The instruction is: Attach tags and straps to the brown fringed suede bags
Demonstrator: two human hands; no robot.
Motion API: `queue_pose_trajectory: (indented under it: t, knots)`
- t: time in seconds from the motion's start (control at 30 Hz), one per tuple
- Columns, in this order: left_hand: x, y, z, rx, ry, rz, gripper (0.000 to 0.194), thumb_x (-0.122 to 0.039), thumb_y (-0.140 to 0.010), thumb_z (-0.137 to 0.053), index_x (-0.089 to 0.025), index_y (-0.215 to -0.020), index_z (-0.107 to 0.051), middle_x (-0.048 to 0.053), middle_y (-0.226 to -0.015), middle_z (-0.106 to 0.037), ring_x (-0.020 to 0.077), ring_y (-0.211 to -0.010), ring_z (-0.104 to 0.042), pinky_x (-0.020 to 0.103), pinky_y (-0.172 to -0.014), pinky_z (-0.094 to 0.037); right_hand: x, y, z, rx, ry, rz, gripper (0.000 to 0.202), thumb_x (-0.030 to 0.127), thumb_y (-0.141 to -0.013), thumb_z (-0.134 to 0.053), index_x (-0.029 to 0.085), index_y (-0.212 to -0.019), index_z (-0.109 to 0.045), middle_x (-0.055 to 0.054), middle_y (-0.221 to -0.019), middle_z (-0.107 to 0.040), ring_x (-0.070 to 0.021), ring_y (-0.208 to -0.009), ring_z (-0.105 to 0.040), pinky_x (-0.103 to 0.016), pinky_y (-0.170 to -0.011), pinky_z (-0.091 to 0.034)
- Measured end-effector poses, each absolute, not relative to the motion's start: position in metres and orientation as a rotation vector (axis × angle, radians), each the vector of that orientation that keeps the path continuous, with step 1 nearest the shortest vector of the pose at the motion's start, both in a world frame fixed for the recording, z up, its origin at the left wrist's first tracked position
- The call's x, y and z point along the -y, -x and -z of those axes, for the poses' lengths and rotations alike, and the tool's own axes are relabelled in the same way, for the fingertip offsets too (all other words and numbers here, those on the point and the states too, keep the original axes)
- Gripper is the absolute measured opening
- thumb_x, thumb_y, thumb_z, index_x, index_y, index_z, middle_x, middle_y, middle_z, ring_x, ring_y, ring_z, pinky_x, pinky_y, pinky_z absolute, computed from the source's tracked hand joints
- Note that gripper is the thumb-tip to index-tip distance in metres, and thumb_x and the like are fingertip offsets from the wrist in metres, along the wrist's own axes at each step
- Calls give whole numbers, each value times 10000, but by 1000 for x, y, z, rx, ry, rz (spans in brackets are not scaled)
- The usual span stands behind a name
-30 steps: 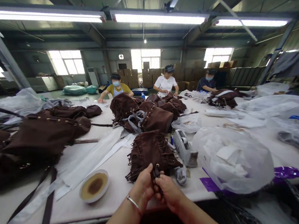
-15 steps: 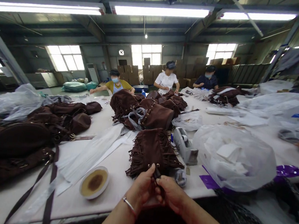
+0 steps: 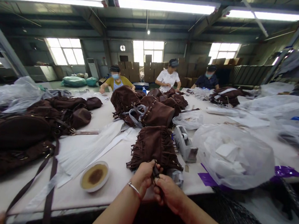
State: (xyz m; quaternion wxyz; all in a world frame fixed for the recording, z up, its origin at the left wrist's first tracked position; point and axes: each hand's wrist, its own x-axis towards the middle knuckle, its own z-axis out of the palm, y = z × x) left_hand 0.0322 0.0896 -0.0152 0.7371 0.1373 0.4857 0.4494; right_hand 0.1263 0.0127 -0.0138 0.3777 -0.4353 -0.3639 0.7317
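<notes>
A dark brown fringed bag (image 3: 150, 143) lies on the table in front of me, its eyeleted opening towards my body. My left hand (image 3: 143, 177) is closed at that opening, thumb and fingers pinching a short dark cord (image 3: 156, 170) of the bag. Just to the right and lower, my right hand (image 3: 168, 191) is also closed on the cord, its fingertips close to those of the left. The fingers partly hide the cord, so whether it is tied cannot be seen. Clear plastic (image 3: 176, 177) shows beside the bag's opening.
Left of my hands stands a white bowl (image 3: 82, 186) holding something yellowish with a brown centre. A tape dispenser (image 3: 191, 152) and a large clear plastic bag (image 3: 254, 170) are on the right. Brown bags (image 3: 157, 114) are piled ahead and leftward. Several co-workers sit across the table.
Both my hands stay at the cord, with the left thumb slightly shifted. The view has tilted a little. Across the table, the co-worker in yellow has drawn an outstretched arm in.
</notes>
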Motion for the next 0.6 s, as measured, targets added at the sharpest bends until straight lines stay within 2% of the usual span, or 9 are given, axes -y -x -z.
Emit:
queue_pose_trajectory:
  t: [0.17, 0.33, 0.47, 0.6]
  knots:
    - [-98, -35, 13, -1112, -231, -1004, 202, -131, -957, -517, -138, -757, -551, 28, -640, -638, 133, -575, -663, 261, -643, -569, -10, -127, 22, 856, 1069, -1939, 334, 484, -754, -611, 227, -843, -416, 104, -578, -456, -61, -413, -439, -175, -367, -255]
    - [-83, -27, 4, -1036, -274, -953, 199, -222, -958, -541, -132, -788, -596, 73, -740, -696, 171, -657, -700, 290, -668, -578, -9, -129, 32, 772, 989, -1980, 398, 527, -755, -652, 228, -869, -415, 96, -623, -487, -63, -444, -467, -169, -379, -273]
    - [-60, -11, 2, -938, -453, -758, 242, -334, -928, -597, -110, -848, -644, 101, -783, -716, 155, -520, -640, 255, -485, -518, -10, -131, 35, 778, 956, -1986, 434, 538, -731, -707, 214, -853, -445, 85, -618, -505, -64, -425, -465, -170, -356, -274]
    - [-52, 0, 7, -873, -627, -715, 280, -392, -940, -550, -127, -907, -632, 86, -834, -722, 101, -381, -522, 229, -370, -433, -11, -129, 37, 642, 929, -1992, 418, 536, -748, -707, 186, -868, -511, 58, -631, -557, -74, -439, -505, -181, -372, -352]
